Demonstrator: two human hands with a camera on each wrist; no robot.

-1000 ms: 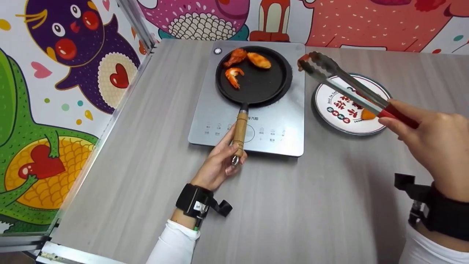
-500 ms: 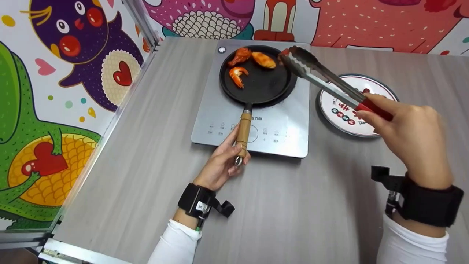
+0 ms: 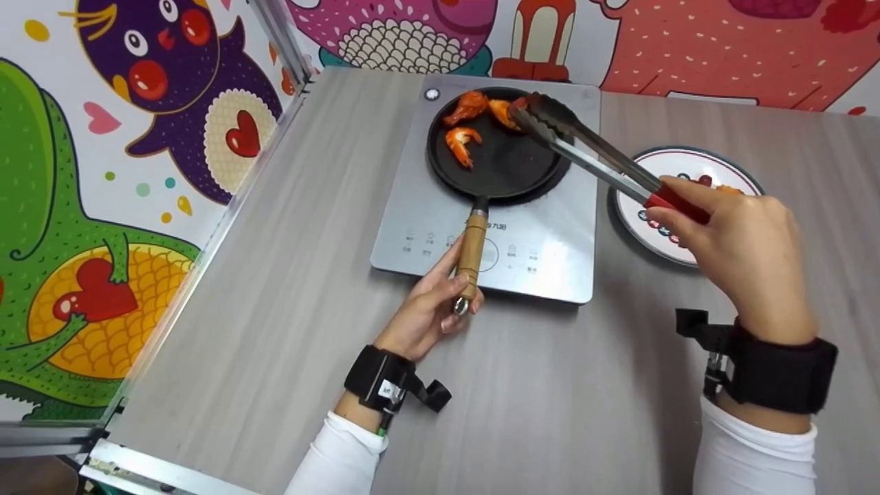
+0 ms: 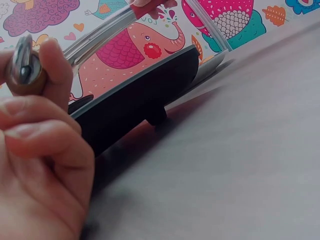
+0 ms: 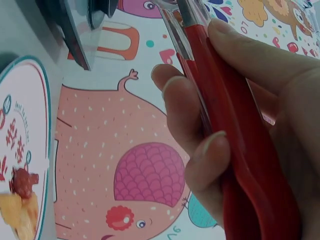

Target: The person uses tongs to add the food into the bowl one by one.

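My left hand point(image 3: 436, 309) grips the wooden handle point(image 3: 471, 251) of a black frying pan point(image 3: 512, 168). In the pan lie a cooked shrimp point(image 3: 460, 144), a reddish-brown drumstick-like piece point(image 3: 467, 108) and an orange oval piece point(image 3: 502, 112), partly covered by tong tips. My right hand point(image 3: 739, 254) holds red-handled metal tongs point(image 3: 605, 168), their tips over the pan's far right side. A small reddish piece shows at the tips; its kind is unclear. The right wrist view shows fingers and thumb around the red handles point(image 5: 230, 115).
The pan sits on a silver induction cooker point(image 3: 412, 206). To its right, partly behind my right hand, is a white plate point(image 3: 660, 161) bearing a dark red piece point(image 5: 22, 182) and yellow-orange pieces point(image 5: 20, 212). Cartoon-printed walls point(image 3: 687, 41) stand behind and at left of the grey table point(image 3: 289, 240).
My right hand has carried the tongs left, from beside the plate to over the pan, with the reddish piece at their tips. My left hand stays on the pan handle. The head view has shifted slightly.
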